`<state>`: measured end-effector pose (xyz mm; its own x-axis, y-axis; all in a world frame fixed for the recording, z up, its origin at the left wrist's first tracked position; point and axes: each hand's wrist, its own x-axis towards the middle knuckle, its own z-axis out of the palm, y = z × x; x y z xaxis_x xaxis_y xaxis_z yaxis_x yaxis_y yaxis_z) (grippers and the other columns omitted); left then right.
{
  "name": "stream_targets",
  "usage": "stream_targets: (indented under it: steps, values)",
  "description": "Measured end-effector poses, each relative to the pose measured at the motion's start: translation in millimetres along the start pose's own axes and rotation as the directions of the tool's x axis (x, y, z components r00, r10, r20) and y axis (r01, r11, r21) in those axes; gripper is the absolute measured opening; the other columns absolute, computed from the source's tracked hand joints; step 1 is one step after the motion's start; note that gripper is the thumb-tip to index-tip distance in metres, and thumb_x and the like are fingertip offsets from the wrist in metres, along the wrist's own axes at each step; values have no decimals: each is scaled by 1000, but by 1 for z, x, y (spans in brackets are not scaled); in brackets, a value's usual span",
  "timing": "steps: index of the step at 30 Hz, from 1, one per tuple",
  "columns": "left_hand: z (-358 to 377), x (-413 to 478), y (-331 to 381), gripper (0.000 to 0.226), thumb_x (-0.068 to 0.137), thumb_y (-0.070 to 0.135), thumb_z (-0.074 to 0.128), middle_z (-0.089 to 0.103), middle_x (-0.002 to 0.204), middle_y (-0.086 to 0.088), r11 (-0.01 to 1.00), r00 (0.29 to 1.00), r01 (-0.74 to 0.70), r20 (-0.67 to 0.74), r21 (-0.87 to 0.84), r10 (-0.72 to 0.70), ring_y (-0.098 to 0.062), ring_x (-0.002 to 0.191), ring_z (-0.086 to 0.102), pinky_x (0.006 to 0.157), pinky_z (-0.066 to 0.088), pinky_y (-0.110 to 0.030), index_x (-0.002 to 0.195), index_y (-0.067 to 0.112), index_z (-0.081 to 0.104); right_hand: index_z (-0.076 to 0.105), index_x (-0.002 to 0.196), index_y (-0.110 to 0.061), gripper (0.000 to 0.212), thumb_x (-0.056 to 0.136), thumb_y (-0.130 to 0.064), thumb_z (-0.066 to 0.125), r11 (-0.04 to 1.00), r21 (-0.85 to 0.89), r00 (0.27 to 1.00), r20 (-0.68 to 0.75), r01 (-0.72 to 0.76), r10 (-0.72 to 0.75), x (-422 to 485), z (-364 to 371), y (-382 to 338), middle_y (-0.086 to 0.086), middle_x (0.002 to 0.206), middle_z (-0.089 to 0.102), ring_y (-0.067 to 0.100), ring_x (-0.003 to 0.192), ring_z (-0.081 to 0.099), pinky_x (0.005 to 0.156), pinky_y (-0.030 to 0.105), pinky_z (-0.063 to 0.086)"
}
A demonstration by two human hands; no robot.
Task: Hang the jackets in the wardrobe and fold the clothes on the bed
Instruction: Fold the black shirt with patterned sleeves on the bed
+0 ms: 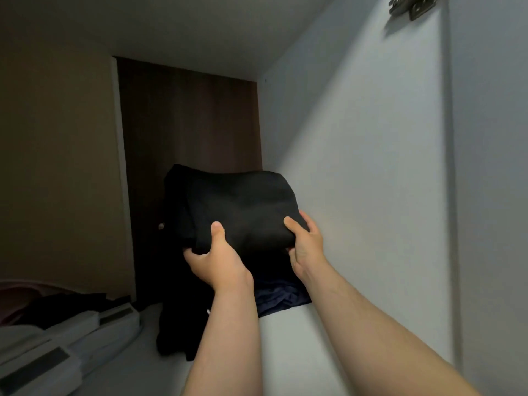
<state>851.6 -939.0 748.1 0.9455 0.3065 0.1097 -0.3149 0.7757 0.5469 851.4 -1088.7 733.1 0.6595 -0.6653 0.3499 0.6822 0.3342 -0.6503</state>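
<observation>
A folded black garment is held up inside a white wardrobe compartment, above a pile of dark clothes on the shelf. My left hand grips its near left edge, thumb on top and fingers underneath. My right hand grips the near right edge the same way, close to the wardrobe's right wall. More black fabric hangs down at the left side of the pile.
The white shelf runs toward me under my arms. White storage bags with dark strips lie at the lower left, with dark clothing behind them. A brown back panel closes the compartment. A metal hinge sits at the top right.
</observation>
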Motion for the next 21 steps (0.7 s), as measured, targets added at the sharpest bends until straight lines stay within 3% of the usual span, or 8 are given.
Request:
stream_targets:
  steps: [3, 6, 10, 12, 14, 16, 18, 21]
  values:
    - [-9, 15, -16, 66, 85, 23, 77, 59, 128, 4, 997, 993, 79, -86, -6, -79, -12, 109, 62, 79, 50, -20, 143, 21, 45, 65, 120, -26, 54, 72, -14, 84, 983, -172, 998, 6, -65, 67, 11, -1, 9, 1, 103, 77, 20, 90, 75, 70, 32, 60]
    - [-27, 18, -32, 70, 88, 23, 75, 55, 139, -6, 988, 970, 133, -216, 72, -115, -20, 120, 58, 90, 47, -25, 147, 14, 39, 67, 119, -21, 44, 78, -15, 81, 891, -426, 987, -69, -158, 142, 13, -16, 30, 4, 99, 75, 23, 87, 74, 72, 34, 62]
    - [-20, 17, -28, 79, 85, 18, 78, 47, 146, -5, 981, 974, 118, -211, 153, -84, -23, 129, 52, 96, 41, -26, 150, 21, 33, 66, 119, -19, 44, 77, -20, 80, 860, -456, 971, -172, -229, 167, 9, -28, 46, 6, 102, 73, 27, 91, 71, 84, 44, 61]
    - [-16, 6, -18, 94, 82, 21, 80, 29, 158, -11, 924, 980, 62, -198, 376, 15, -31, 141, 36, 109, 34, -35, 155, 21, 22, 66, 117, -18, 43, 76, -21, 80, 851, -473, 970, -180, -230, 162, 8, -28, 48, 6, 101, 73, 27, 91, 71, 84, 44, 61]
    - [-7, -18, -10, 102, 81, 27, 80, 11, 164, -16, 751, 968, -188, -13, 633, 253, -37, 148, 18, 119, 18, -46, 158, 19, 13, 67, 112, -17, 40, 74, -22, 80, 842, -489, 970, -193, -227, 149, 8, -28, 48, 7, 99, 74, 27, 89, 71, 83, 43, 61]
    - [9, -49, -10, 99, 82, 29, 77, 6, 166, -11, 594, 864, -495, 292, 633, 409, -34, 151, 11, 122, 14, -50, 157, 24, 12, 68, 96, -15, 30, 69, -24, 78, 853, -474, 972, -181, -217, 147, 3, -28, 45, 7, 91, 74, 25, 83, 70, 76, 38, 60]
    - [25, -75, -16, 90, 85, 30, 72, 6, 166, -7, 496, 755, -655, 525, 570, 393, -25, 153, 5, 124, 8, -43, 156, 25, 18, 66, 87, -15, 22, 71, -28, 69, 883, -423, 979, -114, -203, 170, -2, -28, 42, 11, 90, 72, 25, 80, 68, 73, 37, 55]
    - [26, -76, -34, 76, 93, 34, 61, 6, 167, -4, 263, 683, -728, 704, 633, 196, -19, 153, -1, 124, -3, -37, 157, 24, 20, 66, 102, -11, 42, 68, -34, 68, 890, -394, 973, -87, -229, 212, -8, -31, 40, 18, 102, 72, 29, 89, 68, 84, 44, 57]
